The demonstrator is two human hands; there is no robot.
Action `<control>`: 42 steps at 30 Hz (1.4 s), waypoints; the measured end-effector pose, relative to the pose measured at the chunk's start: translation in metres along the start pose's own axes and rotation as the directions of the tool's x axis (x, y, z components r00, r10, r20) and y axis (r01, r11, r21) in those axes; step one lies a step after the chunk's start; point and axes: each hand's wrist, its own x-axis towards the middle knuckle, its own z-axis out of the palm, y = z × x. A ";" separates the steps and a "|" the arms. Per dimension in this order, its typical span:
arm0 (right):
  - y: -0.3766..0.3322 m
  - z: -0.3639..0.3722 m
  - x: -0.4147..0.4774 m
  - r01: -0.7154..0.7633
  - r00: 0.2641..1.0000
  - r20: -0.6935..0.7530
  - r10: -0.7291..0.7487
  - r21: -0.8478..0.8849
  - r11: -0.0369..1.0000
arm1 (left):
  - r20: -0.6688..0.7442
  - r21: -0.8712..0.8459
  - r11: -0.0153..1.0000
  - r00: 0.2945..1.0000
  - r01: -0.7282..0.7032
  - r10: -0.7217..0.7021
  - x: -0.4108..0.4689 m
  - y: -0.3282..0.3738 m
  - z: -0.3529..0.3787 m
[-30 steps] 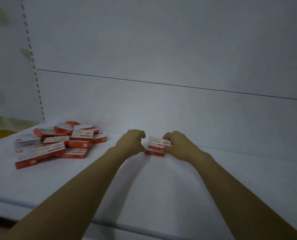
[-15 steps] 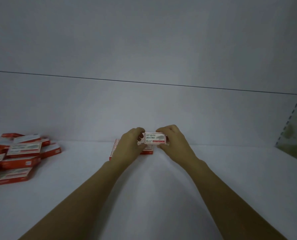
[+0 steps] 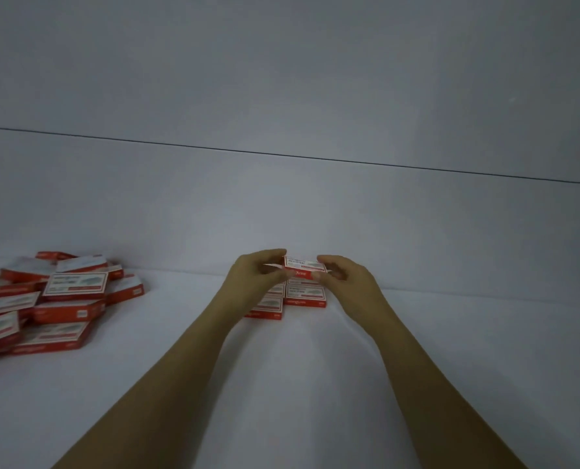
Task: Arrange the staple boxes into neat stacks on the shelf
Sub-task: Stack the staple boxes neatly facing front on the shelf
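Note:
A red and white staple box [image 3: 304, 267] is held between my left hand [image 3: 256, 277] and my right hand [image 3: 344, 279], each pinching one end, just above a short stack of boxes [image 3: 306, 297] on the white shelf [image 3: 298, 384]. A second low stack [image 3: 266, 308] lies to the left of that one, partly hidden under my left hand. A loose heap of several more staple boxes [image 3: 55, 299] lies at the far left of the shelf.
The shelf's white back panel [image 3: 298, 204] rises right behind the stacks, with a thin dark seam across it. White shelf surface stretches between the heap and the stacks, and to the right of the stacks.
The held box has turned so its red side faces me and sits lower over the right stack. The view has swung left, showing more of the heap.

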 end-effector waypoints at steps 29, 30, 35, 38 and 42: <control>-0.016 -0.012 0.002 -0.029 0.997 0.082 0.011 0.230 0.973 | 0.078 -0.114 0.988 0.993 0.101 -0.093 0.001 0.005 -0.009; -0.017 -0.012 0.001 -0.006 0.996 0.086 -0.014 0.222 0.975 | 0.056 -0.113 0.991 0.996 0.069 -0.063 0.001 0.005 -0.008; -0.017 -0.004 -0.001 0.141 0.989 0.031 -0.145 0.100 0.985 | -0.078 0.079 0.990 0.990 -0.115 0.121 0.003 0.004 -0.003; -0.015 -0.003 -0.001 0.174 0.984 0.016 -0.176 0.075 0.982 | -0.102 0.142 0.973 0.975 -0.180 0.195 0.002 0.003 0.000; -0.015 -0.003 -0.001 0.181 0.983 0.001 -0.182 0.068 0.981 | -0.105 0.151 0.968 0.970 -0.201 0.218 0.001 0.002 0.001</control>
